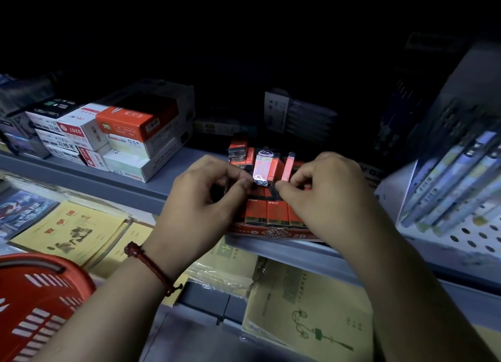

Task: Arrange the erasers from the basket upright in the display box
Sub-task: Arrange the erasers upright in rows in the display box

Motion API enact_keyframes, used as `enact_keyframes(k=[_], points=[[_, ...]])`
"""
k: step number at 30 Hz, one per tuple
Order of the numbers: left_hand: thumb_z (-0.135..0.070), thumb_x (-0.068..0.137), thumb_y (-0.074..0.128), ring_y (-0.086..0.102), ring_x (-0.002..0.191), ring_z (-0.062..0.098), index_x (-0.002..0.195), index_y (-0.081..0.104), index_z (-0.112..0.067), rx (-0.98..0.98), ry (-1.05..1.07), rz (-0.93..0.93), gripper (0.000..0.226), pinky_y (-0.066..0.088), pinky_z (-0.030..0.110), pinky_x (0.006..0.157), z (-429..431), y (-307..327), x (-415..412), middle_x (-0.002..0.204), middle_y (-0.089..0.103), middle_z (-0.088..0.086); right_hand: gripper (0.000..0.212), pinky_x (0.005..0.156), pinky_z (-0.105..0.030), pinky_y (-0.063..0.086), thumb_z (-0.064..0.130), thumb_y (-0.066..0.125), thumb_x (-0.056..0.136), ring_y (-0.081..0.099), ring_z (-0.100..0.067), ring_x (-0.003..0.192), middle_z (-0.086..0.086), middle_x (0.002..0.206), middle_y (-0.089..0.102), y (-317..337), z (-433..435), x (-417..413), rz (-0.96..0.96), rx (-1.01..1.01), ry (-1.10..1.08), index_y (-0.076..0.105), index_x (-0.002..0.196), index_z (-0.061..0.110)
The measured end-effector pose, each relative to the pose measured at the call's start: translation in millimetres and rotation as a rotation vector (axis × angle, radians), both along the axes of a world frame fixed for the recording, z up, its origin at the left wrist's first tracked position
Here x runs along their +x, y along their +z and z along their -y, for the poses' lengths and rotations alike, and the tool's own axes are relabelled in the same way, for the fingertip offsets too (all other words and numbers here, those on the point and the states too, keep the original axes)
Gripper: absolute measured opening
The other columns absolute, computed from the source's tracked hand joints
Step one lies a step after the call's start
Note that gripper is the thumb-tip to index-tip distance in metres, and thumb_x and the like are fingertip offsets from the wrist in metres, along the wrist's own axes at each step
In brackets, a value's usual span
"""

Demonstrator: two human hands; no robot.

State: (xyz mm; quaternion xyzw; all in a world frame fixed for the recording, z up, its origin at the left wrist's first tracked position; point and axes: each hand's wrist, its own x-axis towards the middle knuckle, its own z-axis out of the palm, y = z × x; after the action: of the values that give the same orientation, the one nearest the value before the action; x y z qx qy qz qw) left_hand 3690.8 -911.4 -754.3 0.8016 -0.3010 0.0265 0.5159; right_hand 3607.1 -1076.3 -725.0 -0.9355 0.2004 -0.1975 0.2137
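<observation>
A red display box (pixel 273 232) marked 2B sits on the grey shelf's front edge, with several red-and-black erasers (pixel 276 212) upright in its front row. More erasers lie and lean behind, one shiny-wrapped eraser (pixel 262 167) in the middle. My left hand (pixel 200 196) has its fingers curled and pinches a dark eraser (pixel 229 185) at the box's left side. My right hand (pixel 325 188) pinches the lower end of another eraser (pixel 275 192) over the box. The red basket (pixel 35 302) stands at the lower left; its contents are hidden.
Stacked stationery boxes (pixel 122 133) fill the shelf to the left. Packs of pens (pixel 455 177) lean in a white perforated rack at the right. Yellow exercise books (pixel 70 231) lie on the lower shelf below. The back of the shelf is dark.
</observation>
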Motion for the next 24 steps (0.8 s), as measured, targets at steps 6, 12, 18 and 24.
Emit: enact_keyframes(k=[6, 12, 18, 24], points=[[-0.024, 0.094, 0.069, 0.06, 0.092, 0.006, 0.091, 0.077, -0.028, 0.016, 0.021, 0.012, 0.009, 0.048, 0.015, 0.072, 0.6, -0.4, -1.1, 0.09, 0.062, -0.011, 0.058, 0.044, -0.022, 0.022, 0.048, 0.074, 0.086, 0.041, -0.011, 0.052, -0.003, 0.067, 0.037, 13.1, -15.4, 4.9, -0.112, 0.0, -0.108, 0.037, 0.054, 0.016], [-0.027, 0.094, 0.068, 0.061, 0.091, 0.007, 0.091, 0.077, -0.029, 0.019, 0.014, 0.008, 0.009, 0.049, 0.017, 0.073, -0.5, -1.2, -0.4, 0.091, 0.062, -0.012, 0.038, 0.052, -0.032, 0.05, 0.034, 0.077, 0.086, 0.064, -0.026, 0.063, -0.013, 0.071, 0.065, 11.3, -6.4, 5.2, -0.06, 0.166, -0.06, 0.067, 0.068, 0.002], [-0.028, 0.094, 0.068, 0.061, 0.09, 0.006, 0.093, 0.076, -0.03, 0.011, 0.009, 0.006, 0.009, 0.054, 0.027, 0.075, -0.7, -1.5, 0.5, 0.092, 0.062, -0.014, 0.02, 0.045, -0.008, 0.035, 0.017, 0.07, 0.089, 0.058, 0.004, 0.054, 0.011, 0.059, 0.063, 16.3, 12.5, -2.4, -0.08, 0.31, 0.059, 0.075, 0.071, 0.021], [-0.025, 0.094, 0.069, 0.061, 0.09, 0.006, 0.092, 0.077, -0.029, -0.003, 0.011, 0.023, 0.009, 0.051, 0.02, 0.073, -0.2, -3.6, 1.9, 0.091, 0.062, -0.017, 0.015, 0.06, -0.041, 0.057, 0.013, 0.079, 0.083, 0.067, -0.02, 0.062, 0.002, 0.065, 0.071, 19.5, 21.0, -4.4, 0.022, 0.435, 0.124, 0.076, 0.071, 0.022]])
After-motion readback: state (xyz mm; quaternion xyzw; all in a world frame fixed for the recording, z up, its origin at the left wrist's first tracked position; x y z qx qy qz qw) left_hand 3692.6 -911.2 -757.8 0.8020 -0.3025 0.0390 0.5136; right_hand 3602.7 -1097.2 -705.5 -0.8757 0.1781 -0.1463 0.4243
